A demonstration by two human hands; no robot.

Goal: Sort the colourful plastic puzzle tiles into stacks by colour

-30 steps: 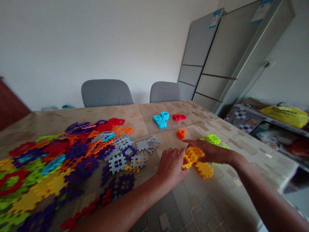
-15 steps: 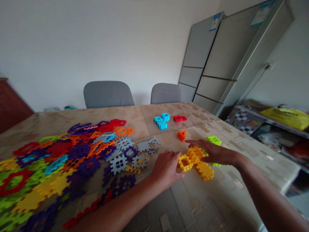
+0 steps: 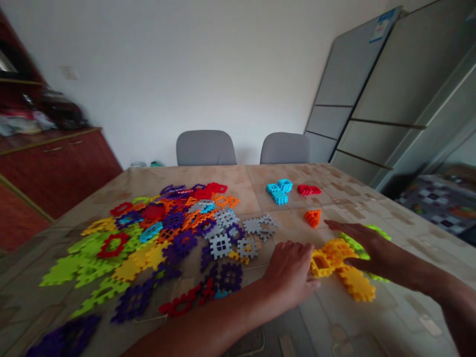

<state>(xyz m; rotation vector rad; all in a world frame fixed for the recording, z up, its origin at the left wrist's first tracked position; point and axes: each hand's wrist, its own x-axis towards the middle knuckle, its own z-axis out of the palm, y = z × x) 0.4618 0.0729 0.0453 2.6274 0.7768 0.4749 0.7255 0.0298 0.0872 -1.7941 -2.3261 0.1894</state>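
Note:
A group of joined yellow interlocking blocks (image 3: 336, 254) lies on the table between my hands, with a flat toothed piece sticking out toward me. My left hand (image 3: 292, 270) is closed at its left end, fingertips and thumb against the hollow yellow block. Stretched flat above its right side is my right hand (image 3: 372, 250), its thumb by the yellow pieces. Partly covered by that hand is a lime green block build (image 3: 379, 232). A small orange triangular block (image 3: 313, 217) sits just beyond the fingertips.
A wide pile of loose toothed pieces (image 3: 174, 220) in many colours spreads over the left of the table (image 3: 256, 173). Cyan joined blocks (image 3: 279, 192) and a red block build (image 3: 308, 190) stand farther back. Two grey chairs (image 3: 206, 148) are behind the table.
The view has swung left, so everything appears farther right and more of the pile and a red cabinet show. My hands keep about the same places around the yellow blocks.

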